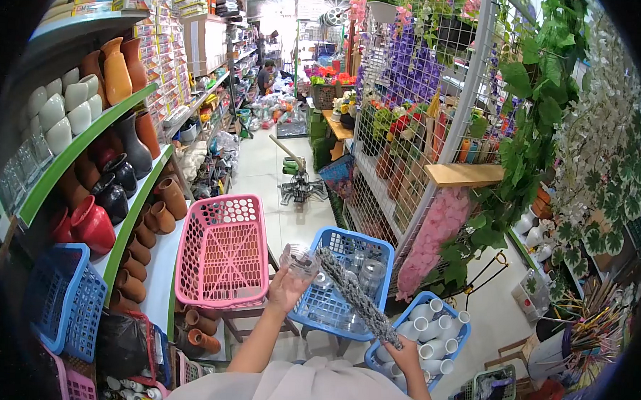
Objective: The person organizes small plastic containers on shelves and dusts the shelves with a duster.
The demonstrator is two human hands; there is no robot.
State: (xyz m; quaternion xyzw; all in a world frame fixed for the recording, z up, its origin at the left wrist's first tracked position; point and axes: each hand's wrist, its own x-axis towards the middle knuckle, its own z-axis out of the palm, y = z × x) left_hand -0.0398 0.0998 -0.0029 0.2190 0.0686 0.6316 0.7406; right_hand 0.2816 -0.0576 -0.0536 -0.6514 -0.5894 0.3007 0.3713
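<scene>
My left hand (285, 290) is closed round a small clear glass vessel (300, 262), holding it up with its round opening towards me. In my right hand (404, 356) is the end of a long grey fluffy duster (355, 298), which slants up and left so that its far tip is close to the glass. Below both lies a blue basket (386, 247) holding several clear glass vessels (372, 272). Left of it is a pink basket (184, 265) with its slatted bottom showing. Near my right hand, a smaller blue basket (464, 342) holds several white vases (439, 348).
Shelves (137, 224) of clay pots and vases run along the left. A white wire rack (409, 125) with artificial flowers stands on the right. On the aisle floor is a metal-legged stand (303, 191). Far back, a person (266, 77) sits beside plastic-wrapped goods.
</scene>
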